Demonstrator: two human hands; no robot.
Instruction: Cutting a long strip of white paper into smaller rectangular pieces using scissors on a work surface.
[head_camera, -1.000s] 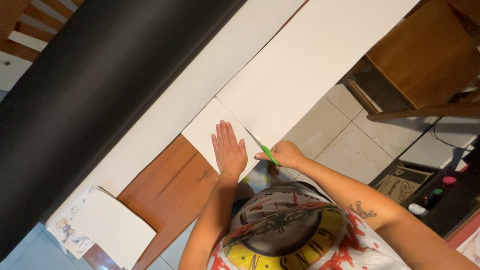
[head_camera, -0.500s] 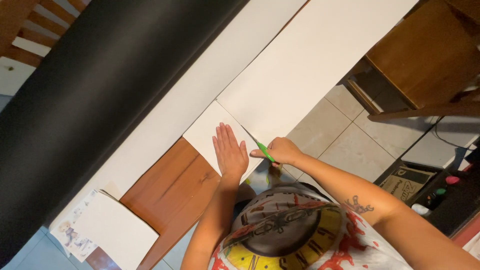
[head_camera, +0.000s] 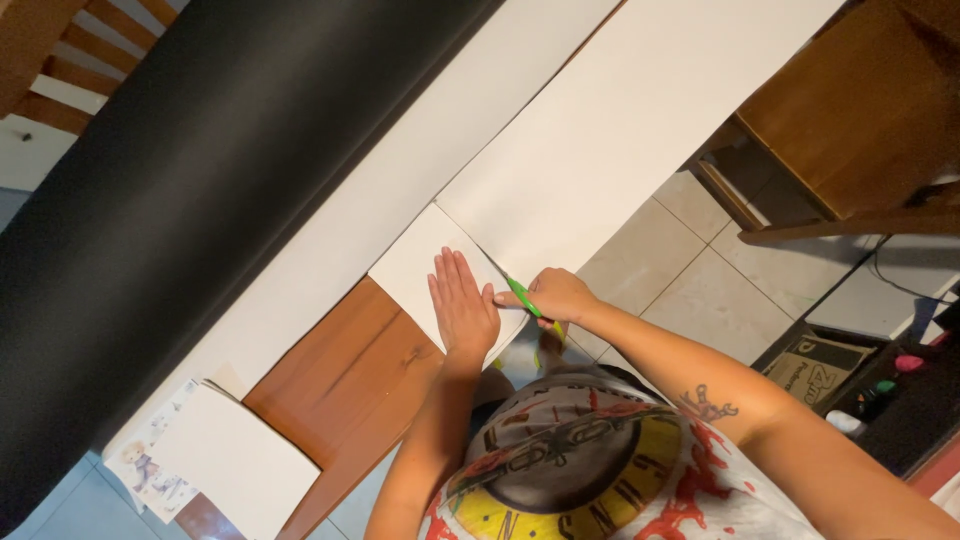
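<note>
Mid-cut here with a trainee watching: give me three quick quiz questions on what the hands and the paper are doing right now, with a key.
1. True or false: the left hand lies flat, fingers together, on the small white sheet.
2. What does the right hand hold?
A. a green-handled cutter
B. a pair of scissors
C. a ruler
3. Fill in: the small sheet lies partly on the brown wooden ______.

Key
1. True. The palm presses the sheet down beside the cut line.
2. A. Its tip sits at the seam between the small sheet and the long white sheet.
3. Table. A white stack of paper lies on its other end.
</note>
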